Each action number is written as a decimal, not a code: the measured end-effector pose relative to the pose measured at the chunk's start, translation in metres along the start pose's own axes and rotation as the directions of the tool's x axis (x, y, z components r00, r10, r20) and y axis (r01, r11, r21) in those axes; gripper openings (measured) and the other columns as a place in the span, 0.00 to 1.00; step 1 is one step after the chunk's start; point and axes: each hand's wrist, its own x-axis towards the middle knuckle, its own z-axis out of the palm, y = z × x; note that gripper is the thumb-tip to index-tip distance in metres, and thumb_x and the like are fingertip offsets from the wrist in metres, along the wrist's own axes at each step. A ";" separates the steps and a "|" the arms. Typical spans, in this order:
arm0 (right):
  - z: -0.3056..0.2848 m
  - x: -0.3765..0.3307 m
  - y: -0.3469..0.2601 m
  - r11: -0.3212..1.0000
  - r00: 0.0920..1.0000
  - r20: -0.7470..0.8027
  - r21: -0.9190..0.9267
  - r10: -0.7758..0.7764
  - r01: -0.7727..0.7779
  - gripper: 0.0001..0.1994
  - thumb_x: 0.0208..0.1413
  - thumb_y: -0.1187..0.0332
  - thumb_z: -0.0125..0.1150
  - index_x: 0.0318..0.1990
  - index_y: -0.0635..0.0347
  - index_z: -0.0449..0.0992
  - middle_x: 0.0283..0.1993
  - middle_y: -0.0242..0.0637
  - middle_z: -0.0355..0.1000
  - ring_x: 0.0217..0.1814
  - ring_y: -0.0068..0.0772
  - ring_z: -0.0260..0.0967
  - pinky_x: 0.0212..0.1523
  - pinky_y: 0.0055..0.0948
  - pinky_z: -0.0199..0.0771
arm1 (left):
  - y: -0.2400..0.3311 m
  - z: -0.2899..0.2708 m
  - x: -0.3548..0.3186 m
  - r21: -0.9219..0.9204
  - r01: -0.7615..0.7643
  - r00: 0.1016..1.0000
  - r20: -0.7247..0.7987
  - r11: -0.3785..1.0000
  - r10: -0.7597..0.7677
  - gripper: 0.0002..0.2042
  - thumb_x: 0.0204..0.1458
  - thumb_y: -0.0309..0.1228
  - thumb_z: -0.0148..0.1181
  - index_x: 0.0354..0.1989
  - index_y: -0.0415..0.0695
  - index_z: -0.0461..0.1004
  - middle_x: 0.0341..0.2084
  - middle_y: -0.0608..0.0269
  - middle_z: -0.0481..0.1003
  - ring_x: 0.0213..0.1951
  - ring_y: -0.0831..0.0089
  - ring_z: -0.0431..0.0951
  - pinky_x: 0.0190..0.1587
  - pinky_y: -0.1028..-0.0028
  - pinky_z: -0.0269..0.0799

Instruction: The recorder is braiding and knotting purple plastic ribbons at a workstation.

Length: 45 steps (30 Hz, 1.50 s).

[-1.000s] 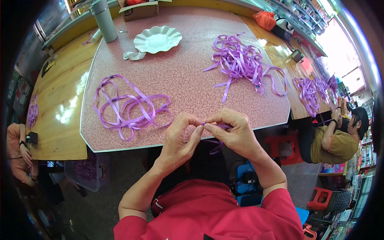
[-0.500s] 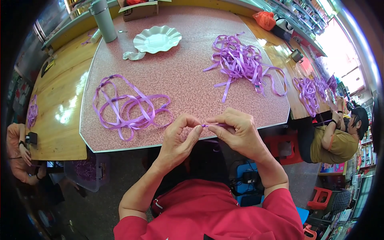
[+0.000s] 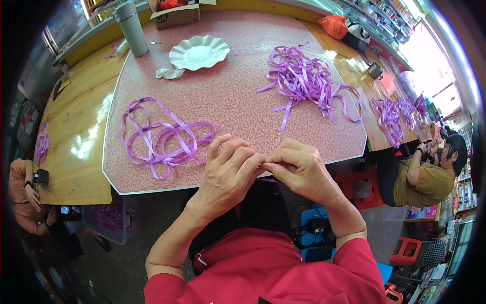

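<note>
Broadly, the pink table [image 3: 238, 101] carried a tangled ribbon pile [image 3: 306, 81] toward its right edge, a loose ribbon coil [image 3: 191, 148] near its front left corner, close by the left hand [image 3: 227, 169], and a plate [image 3: 199, 52] farther back. At the front edge, the right hand [image 3: 299, 166] pinched a mostly hidden purple ribbon [image 3: 269, 179], its fingertips meeting the left hand's, whose grip could not be told.

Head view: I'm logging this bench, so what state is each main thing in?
Left hand: curled
Right hand: pinched shut
Ribbon at hands: mostly hidden
Left ribbon: loosely looped
Right ribbon pile: tangled
White plate: face up
Bottle: upright
Cardboard box: open
White scrap: crumpled
Orange bag: bunched
</note>
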 end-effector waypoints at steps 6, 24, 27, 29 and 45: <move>-0.006 -0.001 0.003 1.000 0.997 0.081 -0.004 -0.003 0.003 0.04 0.53 0.74 0.70 0.32 0.65 0.81 0.27 0.36 0.72 0.26 0.28 0.69 0.27 0.28 0.65 | -0.004 -0.010 0.000 -0.053 -0.036 0.992 0.122 0.998 0.042 0.09 0.48 0.26 0.67 0.36 0.47 0.74 0.30 0.66 0.74 0.42 0.68 0.77 0.62 0.55 0.61; -0.029 -0.007 -0.016 0.907 0.959 0.241 0.351 0.151 -0.231 0.09 0.60 0.68 0.66 0.33 0.65 0.80 0.27 0.30 0.73 0.29 0.19 0.67 0.30 0.25 0.65 | -0.019 -0.021 -0.015 -0.854 0.324 0.943 0.256 0.407 -0.213 0.07 0.59 0.27 0.62 0.44 0.40 0.76 0.42 0.59 0.78 0.49 0.69 0.76 0.56 0.65 0.67; -0.032 -0.005 -0.020 0.798 0.972 0.019 0.567 0.235 -0.204 0.10 0.64 0.67 0.61 0.32 0.64 0.76 0.24 0.25 0.62 0.24 0.15 0.55 0.25 0.20 0.53 | -0.007 -0.021 -0.001 -0.816 0.412 0.902 0.304 0.405 -0.305 0.13 0.62 0.29 0.58 0.53 0.38 0.72 0.48 0.58 0.76 0.53 0.70 0.73 0.61 0.67 0.65; -0.029 0.002 -0.022 0.696 0.959 0.035 0.680 0.281 -0.229 0.10 0.65 0.67 0.60 0.34 0.64 0.76 0.23 0.25 0.62 0.23 0.14 0.54 0.24 0.20 0.51 | 0.018 -0.003 0.002 -0.820 0.393 0.917 0.318 0.415 -0.240 0.16 0.63 0.30 0.57 0.57 0.38 0.69 0.49 0.58 0.76 0.55 0.70 0.72 0.62 0.67 0.63; -0.055 0.033 0.012 0.215 0.932 -0.233 0.961 0.278 0.176 0.12 0.71 0.62 0.51 0.49 0.63 0.72 0.31 0.26 0.59 0.22 0.13 0.50 0.23 0.17 0.55 | 0.011 -0.007 0.026 -0.606 0.599 0.722 0.692 -0.524 0.025 0.27 0.64 0.35 0.55 0.68 0.43 0.56 0.52 0.47 0.73 0.36 0.62 0.83 0.29 0.73 0.79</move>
